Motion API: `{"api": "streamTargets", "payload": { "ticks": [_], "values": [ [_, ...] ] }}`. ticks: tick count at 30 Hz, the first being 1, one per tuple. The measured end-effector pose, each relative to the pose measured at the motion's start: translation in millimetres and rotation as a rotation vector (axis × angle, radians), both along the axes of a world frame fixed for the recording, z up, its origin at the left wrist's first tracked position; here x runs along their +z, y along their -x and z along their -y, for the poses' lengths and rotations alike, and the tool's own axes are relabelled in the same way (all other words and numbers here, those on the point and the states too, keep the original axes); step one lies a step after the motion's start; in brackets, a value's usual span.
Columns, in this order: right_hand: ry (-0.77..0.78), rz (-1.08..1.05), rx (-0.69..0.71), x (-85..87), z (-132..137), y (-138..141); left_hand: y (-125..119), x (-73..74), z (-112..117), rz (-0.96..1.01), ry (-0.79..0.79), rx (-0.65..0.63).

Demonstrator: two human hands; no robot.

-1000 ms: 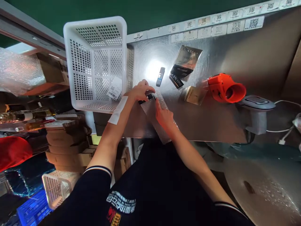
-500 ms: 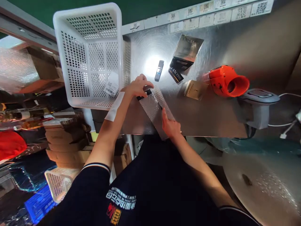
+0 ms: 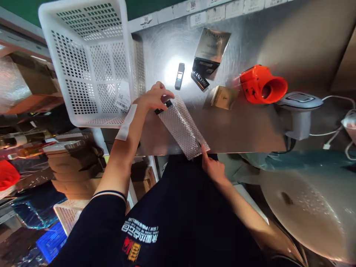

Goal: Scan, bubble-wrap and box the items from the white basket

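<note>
A strip of bubble wrap (image 3: 180, 128) lies slantwise on the metal table, its lower end at the front edge. My left hand (image 3: 158, 97) is closed on its upper end, where a dark, flat item (image 3: 163, 107) shows between thumb and fingers. My right hand (image 3: 213, 167) is at the lower right corner, index finger stretched along the wrap and the other fingers curled. A thin dark line shows at that fingertip; whether it is a blade or a slit I cannot tell. Beyond the wrap lie a narrow dark box (image 3: 180, 76) and a small black Lancome box (image 3: 200, 81).
A white perforated basket (image 3: 126, 55) stands at the left with a labelled packet inside. A larger Lancome box (image 3: 213, 48), a gold box (image 3: 223, 98), an orange tape dispenser (image 3: 261, 85) and a grey scanner on a stand (image 3: 300, 102) are to the right.
My right hand has slid down and right along the bubble wrap to its lower corner, uncovering more of it. My left hand keeps its hold on the upper end. The view has shifted slightly.
</note>
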State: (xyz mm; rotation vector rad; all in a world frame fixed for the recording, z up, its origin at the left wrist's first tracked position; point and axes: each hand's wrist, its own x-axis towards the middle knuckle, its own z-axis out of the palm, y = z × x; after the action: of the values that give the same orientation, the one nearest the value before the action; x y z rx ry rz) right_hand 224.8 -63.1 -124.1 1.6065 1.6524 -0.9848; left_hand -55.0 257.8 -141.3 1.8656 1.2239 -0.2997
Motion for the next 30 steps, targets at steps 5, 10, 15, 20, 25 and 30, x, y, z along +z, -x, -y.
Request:
{"api": "streamTargets", "payload": {
  "ticks": [5,10,15,20,25,30],
  "values": [
    [-0.017,0.042,-0.03,12.0,56,-35,3,-7.2,0,0.016,-0.012,0.016],
    [-0.104,0.058,-0.138,22.9,109,-69,1,-7.0,-3,-0.015,-0.012,0.006],
    [-0.489,-0.215,-0.524,-1.1,66,-53,-7,5.9,7,-0.098,-0.042,0.017],
    [-0.47,-0.232,-0.596,-27.3,-26,-14,-20,0.8,65,-0.105,-0.336,0.223],
    [-0.533,-0.307,-0.571,-16.9,-63,-50,-27,-20.5,111,-0.162,-0.468,0.426],
    [-0.938,-0.276,-0.863,22.7,-17,-169,-34,-9.8,105,-0.18,-0.439,0.503]
  ]
}}
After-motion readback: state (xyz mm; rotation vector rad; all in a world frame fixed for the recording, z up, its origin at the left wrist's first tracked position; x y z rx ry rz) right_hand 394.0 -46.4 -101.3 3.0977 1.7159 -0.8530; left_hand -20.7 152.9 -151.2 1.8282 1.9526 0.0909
